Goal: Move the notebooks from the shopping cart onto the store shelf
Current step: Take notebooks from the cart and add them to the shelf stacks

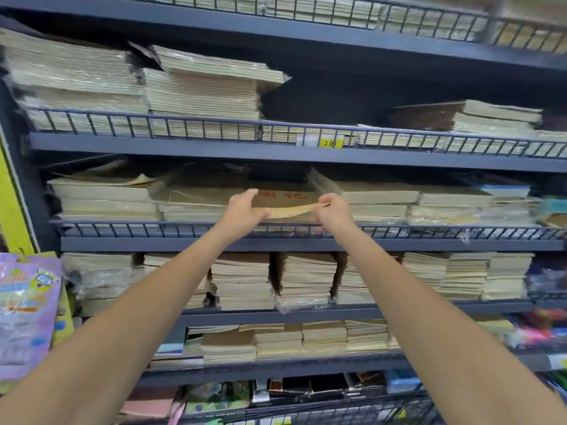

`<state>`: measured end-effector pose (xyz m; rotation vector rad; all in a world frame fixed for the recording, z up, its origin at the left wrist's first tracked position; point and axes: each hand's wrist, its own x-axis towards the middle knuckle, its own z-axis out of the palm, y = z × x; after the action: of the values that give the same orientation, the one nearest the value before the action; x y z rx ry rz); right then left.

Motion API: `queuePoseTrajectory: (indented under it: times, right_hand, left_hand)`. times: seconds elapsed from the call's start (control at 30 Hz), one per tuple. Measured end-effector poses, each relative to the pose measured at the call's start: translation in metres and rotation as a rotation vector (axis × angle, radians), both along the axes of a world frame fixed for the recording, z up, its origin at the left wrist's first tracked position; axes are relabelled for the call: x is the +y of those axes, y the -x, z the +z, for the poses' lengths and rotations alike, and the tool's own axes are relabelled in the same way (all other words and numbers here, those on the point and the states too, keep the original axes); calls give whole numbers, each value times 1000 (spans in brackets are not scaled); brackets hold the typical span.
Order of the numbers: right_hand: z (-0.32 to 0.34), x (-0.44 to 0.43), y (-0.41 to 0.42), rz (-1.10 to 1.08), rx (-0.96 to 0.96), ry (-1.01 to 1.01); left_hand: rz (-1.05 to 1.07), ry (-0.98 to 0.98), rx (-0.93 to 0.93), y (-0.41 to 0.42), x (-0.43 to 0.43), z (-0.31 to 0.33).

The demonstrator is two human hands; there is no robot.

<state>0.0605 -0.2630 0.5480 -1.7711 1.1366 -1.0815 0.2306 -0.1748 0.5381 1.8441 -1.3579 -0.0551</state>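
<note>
Both my arms reach up to the middle shelf (306,244) of a dark blue store rack. My left hand (244,208) and my right hand (329,210) hold the two ends of a thin brown notebook (290,205) with red writing on its cover. The notebook lies just behind the shelf's wire rail (153,230), on a low stack between taller stacks of beige notebooks (104,197) on the left and wrapped stacks (380,200) on the right. Fingers of each hand curl over the notebook's edges. The shopping cart (352,409) shows only as a wire rim at the bottom.
Shelves above and below carry many stacks of beige notebooks (202,93), some plastic-wrapped. A yellow price tag (329,143) hangs on the upper rail. Purple packaged goods (24,311) hang at the left. Colourful items (546,329) sit at the lower right.
</note>
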Motion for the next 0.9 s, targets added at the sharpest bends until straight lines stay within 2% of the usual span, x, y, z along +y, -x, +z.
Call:
queuePoseTrajectory:
  times: [0.07, 0.13, 0.3, 0.43, 0.67, 0.9]
  right_hand:
    - [-4, -6, -3, -53, 101, 93]
    - [-9, -11, -5, -89, 159, 104]
    - [-16, -22, -7, -160, 231, 125]
    - [-17, -26, -10, -208, 277, 143]
    - [-17, -24, -7, -150, 287, 139]
    - [-10, -10, 1, -47, 372, 147]
  left_hand:
    - [19, -14, -43, -8, -8, -4]
    - [26, 9, -57, -14, -15, -7]
    - [29, 39, 8, -23, -24, -14]
    - [32, -4, -43, -25, -26, -15]
    - [43, 41, 32, -21, -25, -15]
    - [64, 45, -44, -13, -13, -10]
